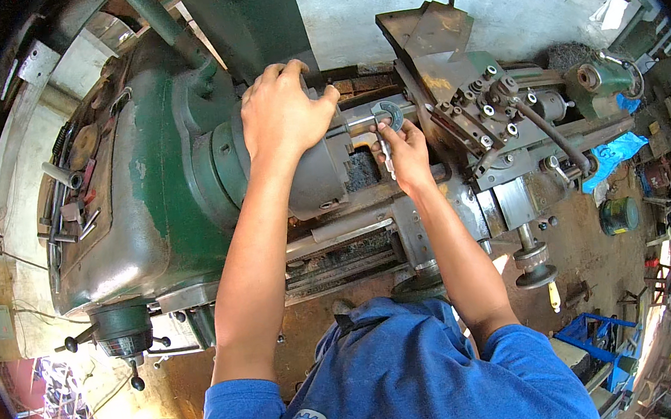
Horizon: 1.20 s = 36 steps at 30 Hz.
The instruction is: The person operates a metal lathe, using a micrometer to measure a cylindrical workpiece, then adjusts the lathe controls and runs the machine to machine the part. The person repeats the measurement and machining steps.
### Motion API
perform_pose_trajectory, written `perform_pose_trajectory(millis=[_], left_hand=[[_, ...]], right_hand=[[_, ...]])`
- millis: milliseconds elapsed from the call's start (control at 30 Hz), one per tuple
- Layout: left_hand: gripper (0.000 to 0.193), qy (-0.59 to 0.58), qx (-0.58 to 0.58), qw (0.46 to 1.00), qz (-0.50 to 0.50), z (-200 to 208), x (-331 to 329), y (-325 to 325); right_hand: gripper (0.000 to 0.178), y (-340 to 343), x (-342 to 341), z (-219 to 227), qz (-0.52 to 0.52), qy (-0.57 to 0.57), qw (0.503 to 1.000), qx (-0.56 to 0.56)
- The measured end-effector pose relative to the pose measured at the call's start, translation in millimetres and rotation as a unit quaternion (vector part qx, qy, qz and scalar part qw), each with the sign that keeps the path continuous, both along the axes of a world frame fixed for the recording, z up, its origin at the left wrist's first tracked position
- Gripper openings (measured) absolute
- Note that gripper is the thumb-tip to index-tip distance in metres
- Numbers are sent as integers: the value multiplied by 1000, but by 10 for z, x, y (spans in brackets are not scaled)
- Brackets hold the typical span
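My left hand (286, 110) rests on top of the grey lathe chuck (318, 180), thumb apart and fingers spread over its far side. In my right hand (406, 151) is a micrometer (395, 113), pinched between thumb and fingers. Its curved frame is at the thin metal bar (361, 125) that sticks out of the chuck jaws, and its silver barrel points down toward me. Whether its measuring faces touch the bar, I cannot tell. Just right of the micrometer stands the tool post (496, 102) with its several bolts.
The green headstock (175, 161) fills the left, with loose tools (76, 188) on top. The tool post handle (550, 134) slants toward the near right. A tailstock (596, 80) is at the far right. Below it lie a blue cloth (614, 155) and a green bucket (618, 216). A blue crate (602, 337) stands lower right.
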<state>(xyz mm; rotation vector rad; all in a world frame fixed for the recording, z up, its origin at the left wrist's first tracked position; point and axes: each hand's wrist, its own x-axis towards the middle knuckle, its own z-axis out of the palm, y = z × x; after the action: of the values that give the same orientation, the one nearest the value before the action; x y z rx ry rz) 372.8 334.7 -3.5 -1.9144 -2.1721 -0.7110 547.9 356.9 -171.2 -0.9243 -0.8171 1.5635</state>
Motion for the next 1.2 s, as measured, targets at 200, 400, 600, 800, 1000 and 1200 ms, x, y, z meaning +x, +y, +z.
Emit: perform_pose_trajectory(millis=[200,400,600,800,1000,1200], left_hand=[[48,16,-4,1000,0,7,33,-12],[45,22,-9,1000,-4,8,41,-20],[43,22,-2,1000,-10,-20,29,-11],[44,31,-3,1000,-5,-31,24,-5],[44,29,-19,999,0,-14,26,0],[46,8,-27,1000,5,8,29,-27]], right_hand=[[11,8,-23,-17,3,-1,1000,5],[10,5,-48,-42,-12,-13,999,26],[11,-5,-68,-27,-17,-15,999,44],[11,-12,-74,84,-21,-40,999,-16],[11,11,-42,183,6,-9,998,-56],[14,33,17,264,28,-11,996,-84]])
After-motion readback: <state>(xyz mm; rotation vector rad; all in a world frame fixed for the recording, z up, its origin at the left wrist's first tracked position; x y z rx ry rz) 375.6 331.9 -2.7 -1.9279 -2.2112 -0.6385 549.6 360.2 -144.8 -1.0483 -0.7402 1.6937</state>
